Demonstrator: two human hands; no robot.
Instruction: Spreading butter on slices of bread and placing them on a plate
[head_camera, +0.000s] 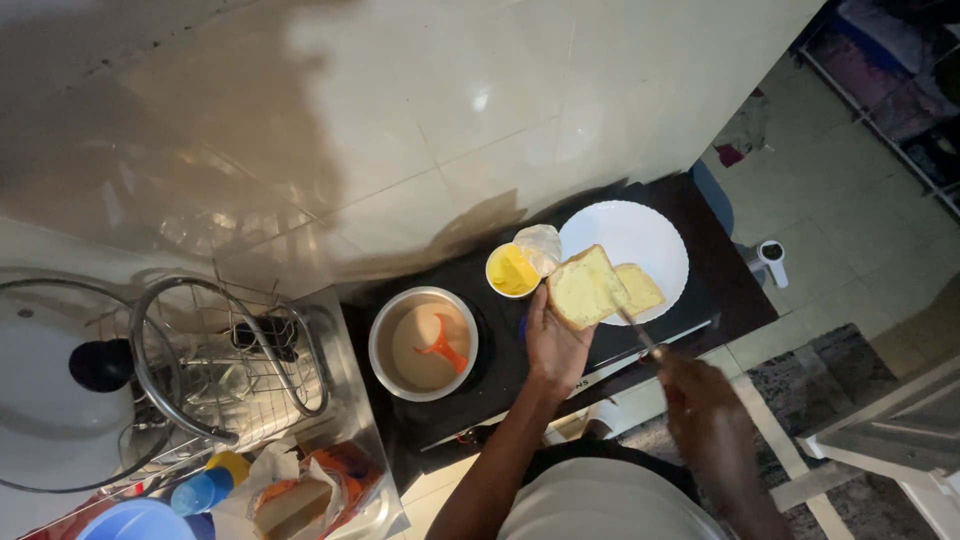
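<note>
One dark stove top (690, 215) w/ white plate (650, 235), glossy tiled wall (420, 110) behind

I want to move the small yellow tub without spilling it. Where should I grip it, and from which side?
Probably grip the yellow tub around its round outer wall, coming from its near-left side. The white plate and crumpled lid crowd its right, and the open top offers nothing to pinch.

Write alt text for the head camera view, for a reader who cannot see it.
Seen from above, a person's left hand holds a bread slice over a dark stovetop while the right hand spreads it with a knife. Nearby sit a white plate bearing another slice, a yellow tub and a pot.
</note>
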